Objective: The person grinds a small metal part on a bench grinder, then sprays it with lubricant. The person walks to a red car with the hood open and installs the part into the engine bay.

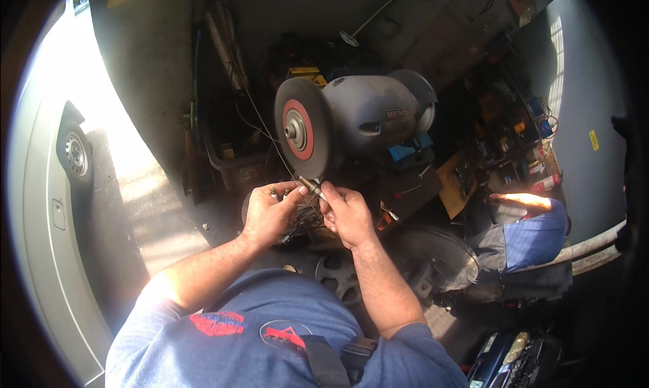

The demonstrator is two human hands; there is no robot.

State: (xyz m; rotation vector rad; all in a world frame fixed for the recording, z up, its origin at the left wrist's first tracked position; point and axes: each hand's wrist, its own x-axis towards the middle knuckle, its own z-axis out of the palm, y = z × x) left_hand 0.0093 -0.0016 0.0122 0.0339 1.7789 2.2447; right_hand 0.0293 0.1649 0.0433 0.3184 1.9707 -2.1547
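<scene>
Both hands of a person in a blue shirt meet on one small metal part [311, 186], a short brassy rod, in front of the chest. From where I stand, the left hand [269, 215] pinches its upper end, thumb and forefinger drawn nearly together with only the part's thickness between them; the other fingers curl inward, and small metal bits seem to show among them, too small to make out. The right hand [349, 219] closes thumb and forefinger just as narrowly on the lower end, its remaining fingers folded beneath.

The part slants down to the right, just below the dark wheel [299, 129] of a grey-blue grinder [372, 107]. I cannot tell whether it touches the rim. The wheel has a red disc around its hub.

A bin [233, 163] sits behind the left hand. Well off to the right, a co-worker [537, 232] in blue is near crowded shelves [510, 141]; a pale vehicle [40, 219] stands at far left.
</scene>
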